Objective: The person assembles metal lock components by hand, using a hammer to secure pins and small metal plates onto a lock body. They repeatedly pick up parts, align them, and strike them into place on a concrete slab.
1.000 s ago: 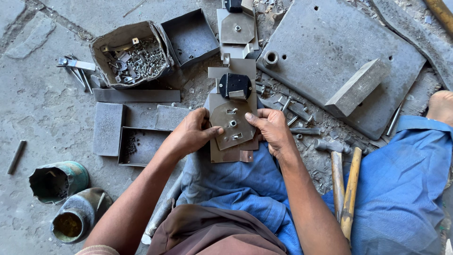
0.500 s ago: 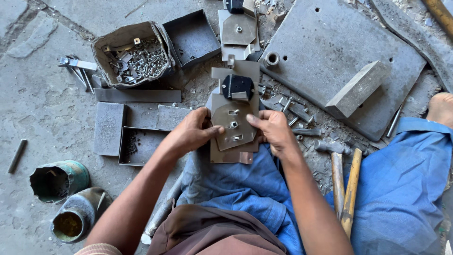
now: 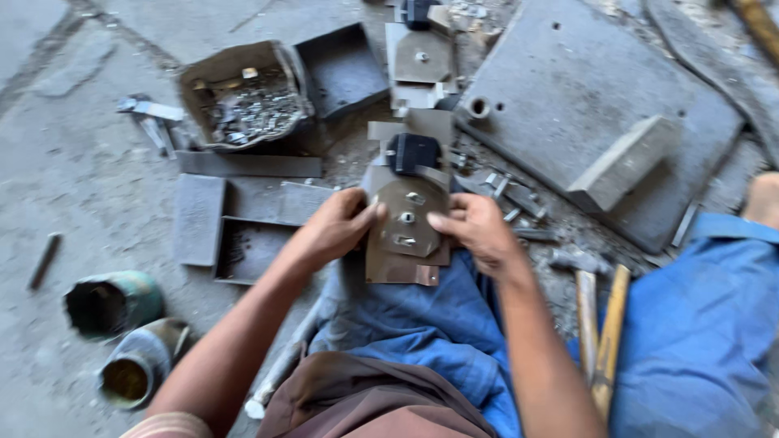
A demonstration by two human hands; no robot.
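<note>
Your left hand (image 3: 337,227) and right hand (image 3: 479,231) both clamp the flat metal plate (image 3: 406,223) over your lap, near centre. Far left, a dented metal box (image 3: 243,101) holds small metal scraps (image 3: 256,113); beside it a dark tray (image 3: 341,69), and two cans (image 3: 122,332) near left on the floor.

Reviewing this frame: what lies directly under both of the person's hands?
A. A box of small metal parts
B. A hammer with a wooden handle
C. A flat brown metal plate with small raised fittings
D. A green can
C: the left hand and right hand grip the two sides of the brown metal plate, which shows small fittings down its middle.
</note>
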